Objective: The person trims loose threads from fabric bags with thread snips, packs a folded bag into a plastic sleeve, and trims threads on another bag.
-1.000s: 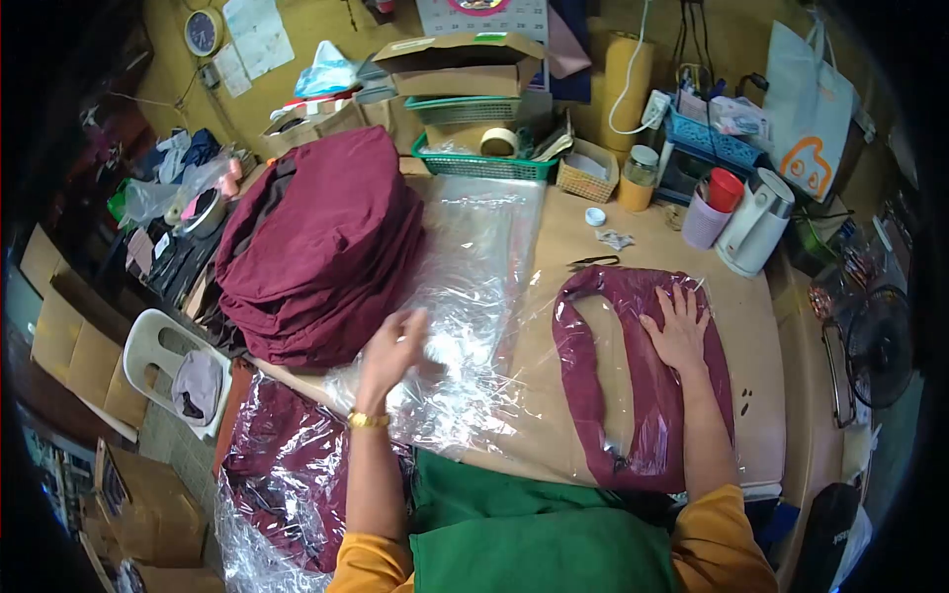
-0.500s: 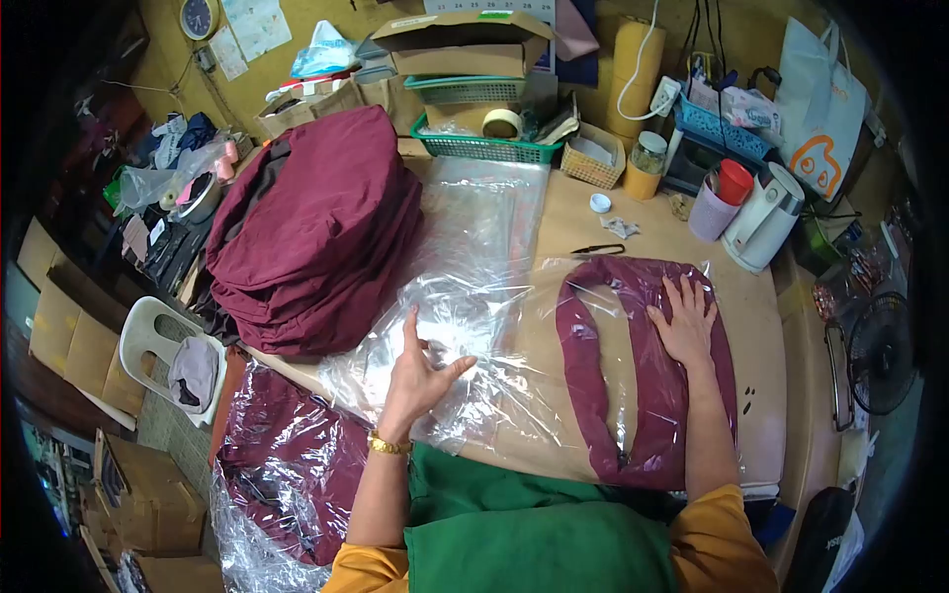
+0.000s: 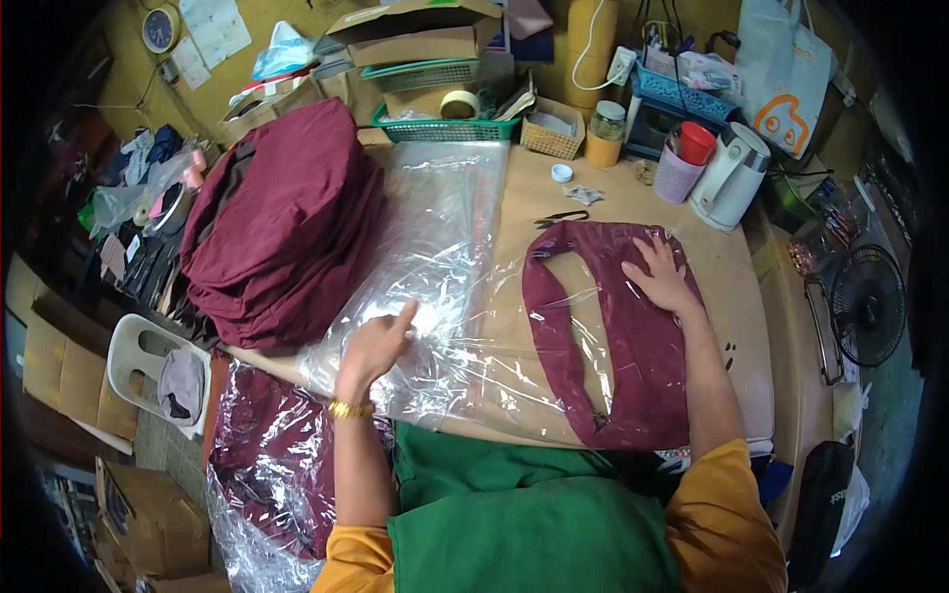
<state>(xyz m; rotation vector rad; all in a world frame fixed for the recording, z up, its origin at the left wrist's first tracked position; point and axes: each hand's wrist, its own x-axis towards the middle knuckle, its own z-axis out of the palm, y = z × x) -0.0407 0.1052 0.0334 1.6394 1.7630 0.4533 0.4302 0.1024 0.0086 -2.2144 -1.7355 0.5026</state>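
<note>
My left hand (image 3: 372, 348) is over the clear plastic bags (image 3: 435, 212) in the middle of the table. Its fingers are drawn together against the wrinkled film, with the thumb side pointing up; the fingertips are partly hidden. My right hand (image 3: 660, 277) lies flat with fingers spread on a folded maroon fabric piece (image 3: 633, 346), covered by clear plastic. This piece has a long opening in its left part, and loose film spreads from it toward my left hand. A tall stack of maroon fabric pieces (image 3: 282, 217) stands left of the bags.
Small scissors (image 3: 561, 216) lie beyond the plastic-covered piece. At the back are a green basket (image 3: 445, 129), a jar (image 3: 605, 133), a lilac cup (image 3: 676, 176) and a kettle (image 3: 730, 178). Plastic-wrapped maroon fabric (image 3: 272, 455) sits below the left edge, near a white chair (image 3: 133, 346).
The whole view has shifted, moving the scene left and up. My left hand has moved left over the film, its fingers closing together. My right hand stays flat on the maroon piece.
</note>
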